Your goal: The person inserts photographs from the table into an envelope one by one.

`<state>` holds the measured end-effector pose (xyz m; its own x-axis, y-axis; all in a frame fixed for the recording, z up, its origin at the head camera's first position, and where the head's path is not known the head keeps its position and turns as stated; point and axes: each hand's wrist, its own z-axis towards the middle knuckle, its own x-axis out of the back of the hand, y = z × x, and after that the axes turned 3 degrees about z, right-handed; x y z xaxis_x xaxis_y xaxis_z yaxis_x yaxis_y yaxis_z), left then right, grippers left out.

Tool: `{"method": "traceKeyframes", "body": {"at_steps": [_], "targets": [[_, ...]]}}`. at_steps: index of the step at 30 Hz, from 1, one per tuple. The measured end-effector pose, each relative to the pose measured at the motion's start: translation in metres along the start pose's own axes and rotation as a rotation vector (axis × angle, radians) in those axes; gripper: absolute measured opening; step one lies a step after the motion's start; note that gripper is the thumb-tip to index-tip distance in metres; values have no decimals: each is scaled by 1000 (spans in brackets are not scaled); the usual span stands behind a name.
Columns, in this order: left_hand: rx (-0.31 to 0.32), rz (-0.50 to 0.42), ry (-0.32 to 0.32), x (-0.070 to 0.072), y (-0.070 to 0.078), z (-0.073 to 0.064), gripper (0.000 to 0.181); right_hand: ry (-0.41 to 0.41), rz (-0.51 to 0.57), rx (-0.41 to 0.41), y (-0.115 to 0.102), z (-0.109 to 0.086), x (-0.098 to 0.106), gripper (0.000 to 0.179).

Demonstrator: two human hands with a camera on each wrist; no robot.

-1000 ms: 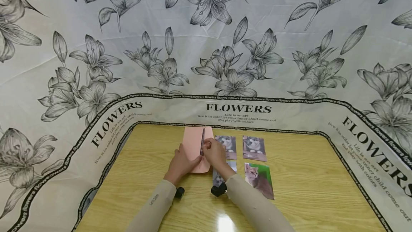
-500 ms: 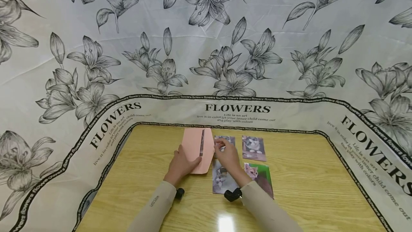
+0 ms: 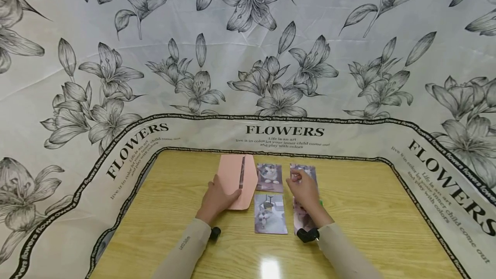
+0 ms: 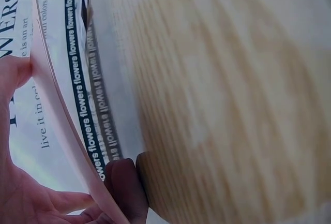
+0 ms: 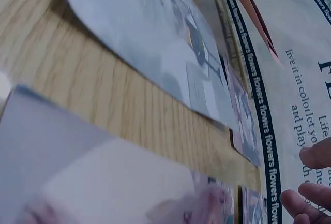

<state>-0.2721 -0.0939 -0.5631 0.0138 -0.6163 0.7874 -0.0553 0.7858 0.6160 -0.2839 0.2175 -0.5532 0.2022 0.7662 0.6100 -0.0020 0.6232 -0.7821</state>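
Note:
My left hand grips a pink envelope, its thumb on the near face and fingers behind, as the left wrist view shows. The envelope's flap points right, and a dark printed strip shows in its opening. My right hand is over the two right-hand photos, fingers loosely bent. In the right wrist view its fingers are apart with nothing between them. It partly covers the upper right cat photo and the lower right cat photo.
Two more cat photos, an upper left one and a lower left one, lie beside the envelope on the wooden table. A white flower-printed cloth rises around the table's far and side edges.
My right hand has left the envelope's opening and moved right, over the right-hand photos. The left hand keeps its grip, and the left photos have come into full view.

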Motion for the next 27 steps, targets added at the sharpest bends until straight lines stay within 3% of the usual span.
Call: {"method": "traceKeyframes", "body": {"at_steps": [12,27], "targets": [[9,2,12,-2,1,0,118,34,-168,-62,40,4,36,62],[-5,7,17,-3,-1,1,118,-30,-236,-152,58,5,44,79]]}}
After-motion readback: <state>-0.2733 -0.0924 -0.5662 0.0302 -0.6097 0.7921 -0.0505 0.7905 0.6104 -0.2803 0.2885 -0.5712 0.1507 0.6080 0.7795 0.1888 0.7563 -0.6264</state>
